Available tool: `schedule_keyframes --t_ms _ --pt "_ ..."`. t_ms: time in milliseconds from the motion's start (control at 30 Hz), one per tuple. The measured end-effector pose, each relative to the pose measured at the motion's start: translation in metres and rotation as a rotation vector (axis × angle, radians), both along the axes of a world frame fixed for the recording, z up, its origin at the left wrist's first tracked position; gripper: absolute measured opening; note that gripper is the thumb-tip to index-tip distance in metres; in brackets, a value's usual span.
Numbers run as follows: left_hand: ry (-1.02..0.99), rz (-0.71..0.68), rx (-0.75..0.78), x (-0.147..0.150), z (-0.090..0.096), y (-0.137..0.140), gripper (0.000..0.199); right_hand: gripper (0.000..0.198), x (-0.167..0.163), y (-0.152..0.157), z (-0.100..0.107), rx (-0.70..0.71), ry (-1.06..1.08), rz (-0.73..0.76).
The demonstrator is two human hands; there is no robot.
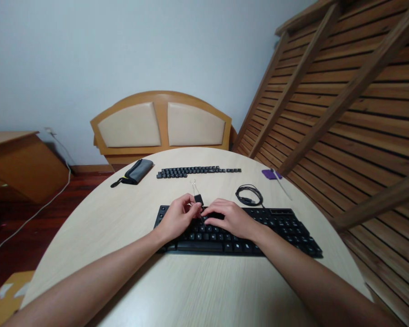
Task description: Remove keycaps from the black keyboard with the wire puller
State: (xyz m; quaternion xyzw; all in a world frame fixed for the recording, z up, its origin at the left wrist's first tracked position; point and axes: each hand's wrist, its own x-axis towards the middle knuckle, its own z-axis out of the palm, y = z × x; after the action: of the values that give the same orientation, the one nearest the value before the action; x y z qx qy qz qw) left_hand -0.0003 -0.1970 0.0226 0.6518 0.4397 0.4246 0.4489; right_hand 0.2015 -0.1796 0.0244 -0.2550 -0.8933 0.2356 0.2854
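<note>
A black keyboard (221,237) lies flat on a pale round desk (112,227), directly below a person's two bare hands, its long axis running left to right across the body. The space bar edge faces the person.

The left hand (177,217) is curled, thumb and fingertips drawn together around the near end of a small black tool (198,199). The tool slants, its long axis pointing mostly away from the person, across that of the keyboard, with thin wire prongs at the far end.

The right hand (232,216) comes in from the other side, thumb and fingers slightly parted, fingertips just beside the left ones; whether it grips anything is too small to tell. The left hand is nearer the tool. Both meet over the keyboard's left part, leaving the right end uncovered.
</note>
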Motion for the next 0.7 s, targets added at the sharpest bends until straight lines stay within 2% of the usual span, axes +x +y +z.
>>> schedule_keyframes --t_ms 167,333,567,633,700 --pt "0.049 0.022 0.067 -0.002 -0.003 0.002 0.024 0.015 0.000 0.000 0.005 0.023 0.010 -0.001" --pt "0.093 0.054 0.115 -0.001 -0.001 0.002 0.022 0.012 -0.005 0.001 0.008 -0.171 0.067 0.007" --pt "0.130 0.079 0.126 -0.002 -0.001 0.003 0.019 0.017 -0.007 0.006 0.021 -0.412 0.068 -0.086" --pt "0.138 0.117 0.124 -0.002 -0.002 0.004 0.020 0.021 -0.005 0.015 0.025 -0.433 0.065 -0.123" --pt "0.146 0.142 0.106 -0.002 -0.002 0.004 0.021 0.023 -0.005 0.030 0.028 -0.375 0.083 -0.193"
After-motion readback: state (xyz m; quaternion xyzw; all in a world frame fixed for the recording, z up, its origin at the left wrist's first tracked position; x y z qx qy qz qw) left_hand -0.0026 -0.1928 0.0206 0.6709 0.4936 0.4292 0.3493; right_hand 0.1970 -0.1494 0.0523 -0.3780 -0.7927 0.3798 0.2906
